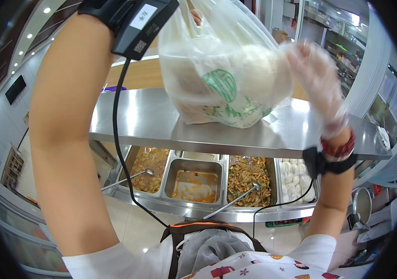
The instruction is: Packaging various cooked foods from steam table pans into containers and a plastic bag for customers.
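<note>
A white translucent plastic bag [226,69] with green print and bulky contents stands upright on the stainless steel shelf [198,136]. At its right side is my right hand [313,69], blurred, in a clear plastic glove; whether its fingers grip the bag is unclear. My left forearm reaches up past the frame's top edge, and the left hand is out of view. Some bare fingers [195,17] show behind the bag's top; whose they are cannot be told.
Below the shelf sit steel pans: a stew [149,164] with a ladle, a nearly emptied pan [196,185], a browned shredded dish [245,174] with another ladle, and white buns [294,178]. Black cables [116,129] hang from both wrist devices. A round pan [362,205] is at the right.
</note>
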A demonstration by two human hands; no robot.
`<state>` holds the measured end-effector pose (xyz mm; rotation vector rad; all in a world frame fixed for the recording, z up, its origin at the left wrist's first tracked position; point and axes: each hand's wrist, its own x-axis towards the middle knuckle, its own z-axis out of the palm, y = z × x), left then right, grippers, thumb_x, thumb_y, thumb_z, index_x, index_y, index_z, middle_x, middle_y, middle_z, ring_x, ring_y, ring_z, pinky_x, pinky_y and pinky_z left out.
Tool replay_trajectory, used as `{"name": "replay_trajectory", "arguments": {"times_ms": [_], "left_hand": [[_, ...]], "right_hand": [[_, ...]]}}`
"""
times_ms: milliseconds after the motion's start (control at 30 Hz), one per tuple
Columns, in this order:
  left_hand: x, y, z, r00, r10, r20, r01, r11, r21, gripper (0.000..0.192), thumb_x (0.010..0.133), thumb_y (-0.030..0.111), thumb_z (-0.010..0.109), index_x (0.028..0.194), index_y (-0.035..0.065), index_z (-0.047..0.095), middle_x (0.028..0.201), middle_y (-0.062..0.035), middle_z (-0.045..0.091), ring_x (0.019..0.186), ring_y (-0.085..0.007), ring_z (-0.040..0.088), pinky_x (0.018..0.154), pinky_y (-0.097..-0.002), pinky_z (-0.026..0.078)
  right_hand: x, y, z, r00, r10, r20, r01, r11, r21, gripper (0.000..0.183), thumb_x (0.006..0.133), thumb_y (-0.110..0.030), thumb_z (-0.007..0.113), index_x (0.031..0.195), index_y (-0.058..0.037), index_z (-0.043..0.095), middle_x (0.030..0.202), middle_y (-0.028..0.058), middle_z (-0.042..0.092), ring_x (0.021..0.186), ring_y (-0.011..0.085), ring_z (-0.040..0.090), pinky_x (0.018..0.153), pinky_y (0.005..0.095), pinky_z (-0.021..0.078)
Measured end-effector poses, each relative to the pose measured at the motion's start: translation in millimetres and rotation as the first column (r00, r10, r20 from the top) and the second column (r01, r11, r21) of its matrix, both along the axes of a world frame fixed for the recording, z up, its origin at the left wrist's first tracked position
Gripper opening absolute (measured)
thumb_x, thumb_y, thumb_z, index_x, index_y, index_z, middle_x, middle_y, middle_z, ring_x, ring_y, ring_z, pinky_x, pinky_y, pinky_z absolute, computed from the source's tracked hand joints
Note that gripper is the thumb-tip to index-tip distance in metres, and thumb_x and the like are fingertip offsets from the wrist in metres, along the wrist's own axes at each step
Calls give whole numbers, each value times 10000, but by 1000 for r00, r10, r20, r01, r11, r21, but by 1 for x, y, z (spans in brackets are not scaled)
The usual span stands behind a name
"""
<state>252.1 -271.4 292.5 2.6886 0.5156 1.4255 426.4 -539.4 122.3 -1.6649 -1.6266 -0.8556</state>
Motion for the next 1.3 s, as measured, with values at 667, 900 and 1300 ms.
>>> {"name": "replay_trajectory", "arguments": {"times_ms": [667,900,1300], "left_hand": [[185,140,24,880,-382,282,474,753,-457,117,844,-3,546,734,-6,584,677,-102,576,565,-216,566,543,-368,514],[217,188,-14,960,-265,-89,263,964,-35,110,759,95,610,717,0,648,611,-100,576,573,-203,593,557,-348,493],[257,352,-59,967,62,-247,59,889,455,85,823,29,643,761,36,586,648,-46,579,474,-150,558,397,-301,444]], "right_hand": [[57,89,-68,484,193,-854,-115,981,157,840,820,-138,815,1459,77,314,1283,167,538,1180,229,544,1010,364,462],[57,67,-75,816,102,-569,7,983,186,738,817,-134,777,1416,50,388,1226,226,533,1181,363,517,1057,450,411],[59,64,-71,869,-66,-490,77,997,1,693,842,-125,746,1416,45,396,1233,283,538,1180,451,533,1030,490,444]]}}
